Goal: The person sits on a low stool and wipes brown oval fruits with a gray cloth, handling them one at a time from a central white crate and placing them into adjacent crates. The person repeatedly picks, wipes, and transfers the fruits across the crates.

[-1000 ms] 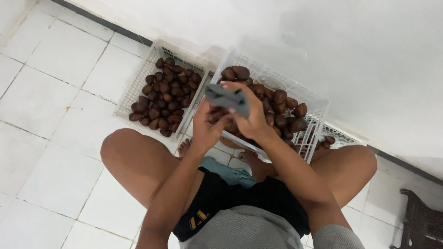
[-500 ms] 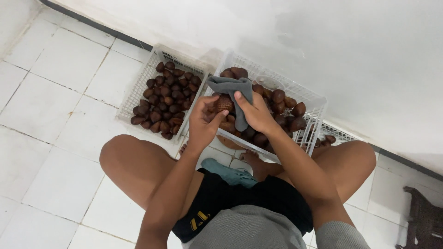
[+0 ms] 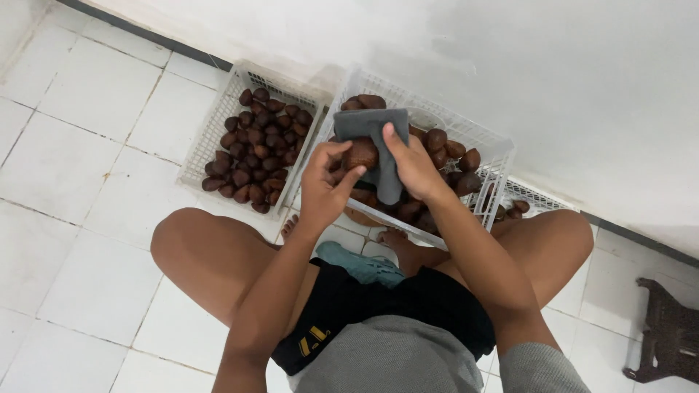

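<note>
Left hand [image 3: 324, 185] pinches scaly brown oval fruit [image 3: 361, 154], fingers closed on it. Right hand [image 3: 413, 166] presses grey soft cloth [image 3: 378, 142] against fruit, above white plastic lattice basket [image 3: 484, 142] heaped with same fruit. Second basket [image 3: 211, 135] left of it, on white tiled floor [image 3: 65, 160].

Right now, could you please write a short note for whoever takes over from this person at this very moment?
Left hand: grips a brown scaly fruit over the middle basket.
Right hand: presses a grey cloth against that fruit.
Things: the middle basket, tilted toward the person, holds larger fruits; the left basket, flat on the tiled floor, holds a layer of smaller ones. A third basket is partly hidden behind.
Done: the fruit is lifted, with the cloth on it.
Left: I cannot tell which fruits are already wiped.
</note>
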